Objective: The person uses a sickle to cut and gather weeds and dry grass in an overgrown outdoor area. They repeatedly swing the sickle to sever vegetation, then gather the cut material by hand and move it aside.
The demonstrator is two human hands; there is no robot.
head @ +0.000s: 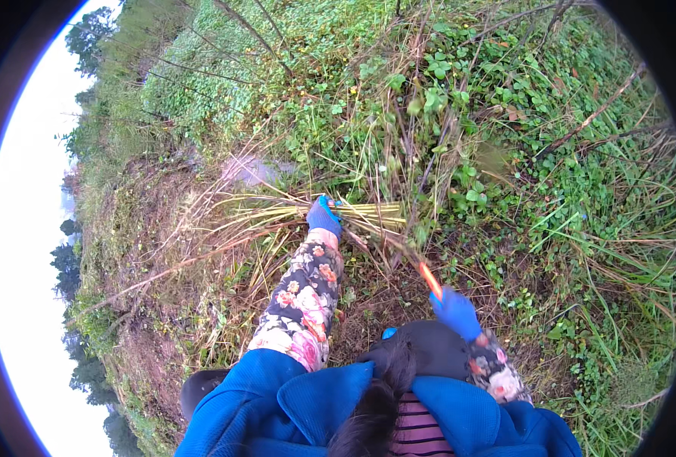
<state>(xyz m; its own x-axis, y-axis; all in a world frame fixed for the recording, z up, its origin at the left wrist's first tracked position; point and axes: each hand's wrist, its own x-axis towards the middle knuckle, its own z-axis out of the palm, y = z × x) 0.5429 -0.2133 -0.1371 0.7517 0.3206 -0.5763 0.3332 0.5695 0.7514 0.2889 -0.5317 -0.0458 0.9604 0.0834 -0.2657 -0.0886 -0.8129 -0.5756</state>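
Observation:
My left hand [324,218], in a blue work glove, is closed around a bundle of thin yellowish stalks [375,213]. Their cut-looking ends point right, while the long thin tops fan out to the left over the slope. Lower and to the right, my right hand [456,314], also gloved in blue, grips the orange handle [431,281] of a hand tool. The tool's far end points up and left toward the stalks; it is blurred among the stems, so its shape cannot be made out. A gap separates the two hands.
Low leafy plants [475,188] and dry upright stems [423,131] cover the ground ahead. Long grass [606,251] grows on the right. A greyish flat patch, perhaps stone [258,170], lies beyond the bundle. My dark-clad knee [429,345] is close beneath the right hand.

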